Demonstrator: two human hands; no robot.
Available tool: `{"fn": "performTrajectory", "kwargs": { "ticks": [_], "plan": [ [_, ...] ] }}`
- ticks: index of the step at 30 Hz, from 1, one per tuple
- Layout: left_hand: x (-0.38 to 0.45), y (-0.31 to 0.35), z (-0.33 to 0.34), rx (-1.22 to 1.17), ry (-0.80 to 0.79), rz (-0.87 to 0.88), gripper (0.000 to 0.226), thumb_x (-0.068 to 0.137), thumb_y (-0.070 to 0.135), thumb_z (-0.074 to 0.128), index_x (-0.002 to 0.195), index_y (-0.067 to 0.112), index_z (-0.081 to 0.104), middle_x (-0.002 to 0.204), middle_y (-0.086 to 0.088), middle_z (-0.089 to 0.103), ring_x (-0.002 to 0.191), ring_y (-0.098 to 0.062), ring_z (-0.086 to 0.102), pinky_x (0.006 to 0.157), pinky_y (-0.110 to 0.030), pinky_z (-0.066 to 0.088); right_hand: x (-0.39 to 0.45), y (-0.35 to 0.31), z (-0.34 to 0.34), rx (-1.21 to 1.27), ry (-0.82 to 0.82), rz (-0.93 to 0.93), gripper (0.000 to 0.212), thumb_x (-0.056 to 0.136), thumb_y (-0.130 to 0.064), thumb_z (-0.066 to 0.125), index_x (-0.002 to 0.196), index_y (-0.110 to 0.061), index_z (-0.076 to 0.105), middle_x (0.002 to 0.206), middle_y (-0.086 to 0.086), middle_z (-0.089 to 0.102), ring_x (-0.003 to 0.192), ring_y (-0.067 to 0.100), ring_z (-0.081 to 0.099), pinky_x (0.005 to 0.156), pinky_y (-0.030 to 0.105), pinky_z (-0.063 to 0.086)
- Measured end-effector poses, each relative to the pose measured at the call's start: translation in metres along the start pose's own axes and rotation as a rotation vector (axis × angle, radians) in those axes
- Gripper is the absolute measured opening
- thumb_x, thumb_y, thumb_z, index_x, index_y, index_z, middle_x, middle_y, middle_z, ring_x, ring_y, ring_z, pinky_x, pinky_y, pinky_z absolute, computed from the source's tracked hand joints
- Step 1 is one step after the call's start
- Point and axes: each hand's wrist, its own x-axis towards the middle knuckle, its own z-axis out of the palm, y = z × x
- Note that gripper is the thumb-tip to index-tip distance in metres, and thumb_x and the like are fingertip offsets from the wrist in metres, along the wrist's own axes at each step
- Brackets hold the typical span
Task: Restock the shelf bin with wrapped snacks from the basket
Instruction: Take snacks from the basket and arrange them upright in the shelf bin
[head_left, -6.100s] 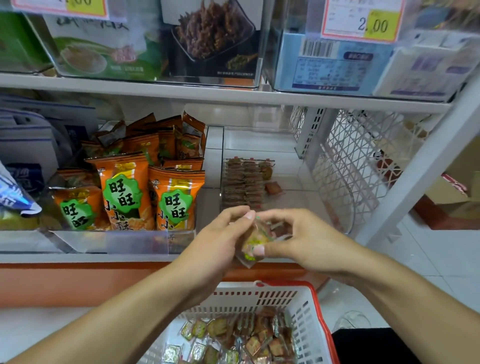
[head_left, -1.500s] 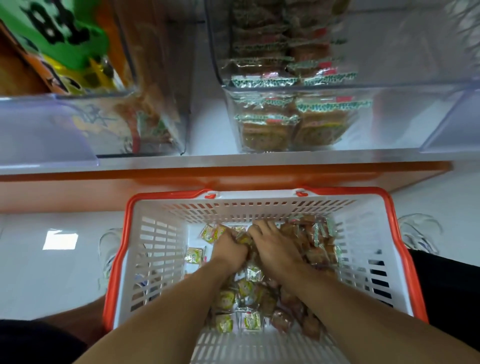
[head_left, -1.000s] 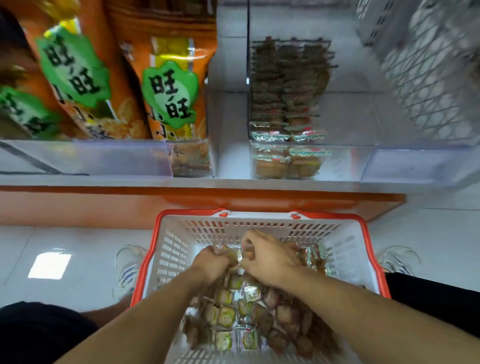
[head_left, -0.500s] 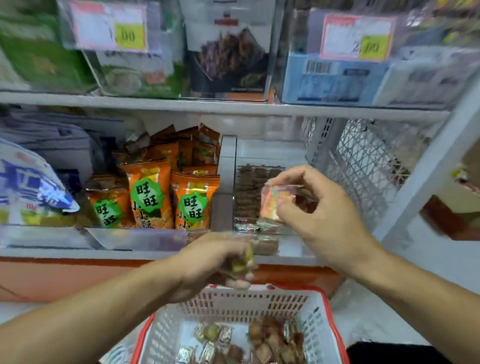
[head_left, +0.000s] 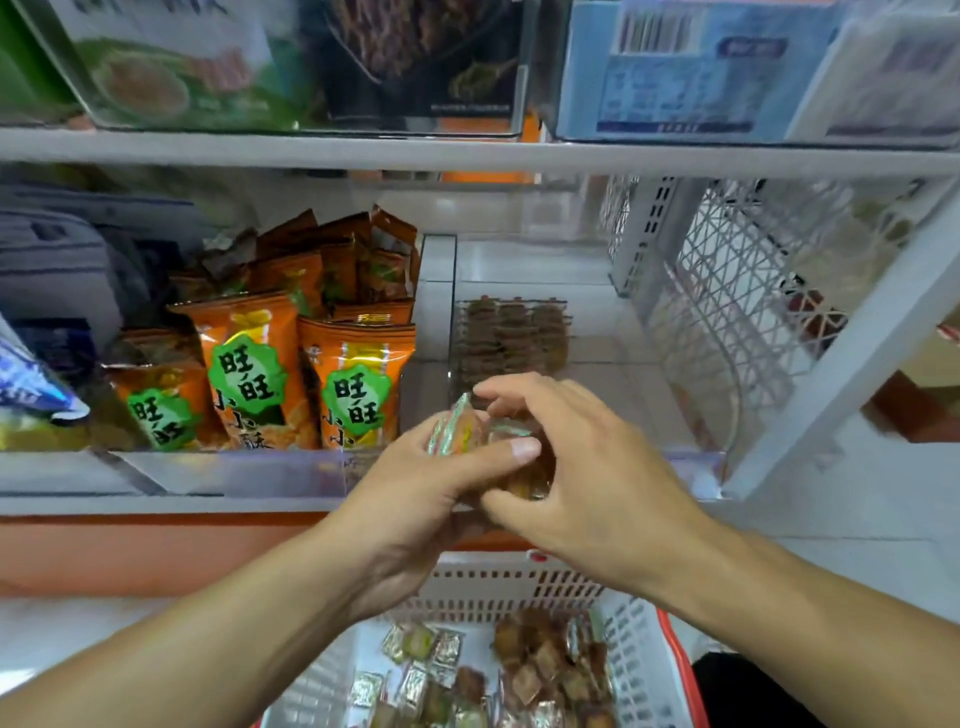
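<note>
Our left hand (head_left: 415, 499) pinches a small foil-wrapped snack (head_left: 457, 431) in front of the clear plastic shelf bin (head_left: 639, 364), right hand (head_left: 576, 467) curled round more pieces; slack grip could drop them back into the red-rimmed white basket (head_left: 649, 649) w/ remaining stock

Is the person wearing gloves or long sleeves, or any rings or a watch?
No. The left hand and right hand are both bare, with no gloves, rings or watch showing. Both forearms are uncovered as far as the picture shows; no sleeve is in view.
</note>
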Motion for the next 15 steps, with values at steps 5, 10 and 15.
{"fn": "performTrajectory", "kwargs": {
  "ticks": [5,10,15],
  "plan": [
    [-0.008,0.006,-0.008,0.008,-0.069,-0.105,0.043,0.078,0.024,0.079,0.121,0.018,0.073,0.117,-0.014,0.075,0.096,-0.023,0.074,0.068,-0.033,0.062,0.001,0.011,-0.022,0.121,-0.282,-0.063,0.069,0.069,-0.064,0.076,0.129,-0.05,0.046,0.123,-0.031,0.057,0.117,-0.007,0.054,0.093,0.019,0.048],
    [-0.011,0.022,-0.021,-0.099,-0.119,-0.303,0.036,0.071,0.028,0.088,0.103,0.015,0.08,0.108,-0.017,0.074,0.081,-0.027,0.076,0.058,-0.033,0.064,0.004,0.03,-0.039,0.702,-0.552,0.079,0.075,0.078,0.0,0.083,0.139,-0.031,0.052,0.136,-0.006,0.06,0.113,0.023,0.068,0.094,0.039,0.056],
    [-0.014,0.031,-0.027,-0.233,-0.289,-0.372,0.066,0.062,0.02,0.094,0.121,0.002,0.07,0.117,-0.029,0.068,0.087,-0.034,0.074,0.061,-0.039,0.065,0.007,0.036,-0.037,0.822,-0.435,0.126,0.07,0.074,0.014,0.077,0.134,-0.014,0.055,0.124,0.008,0.07,0.12,0.031,0.063,0.095,0.028,0.053]
  ]
}}
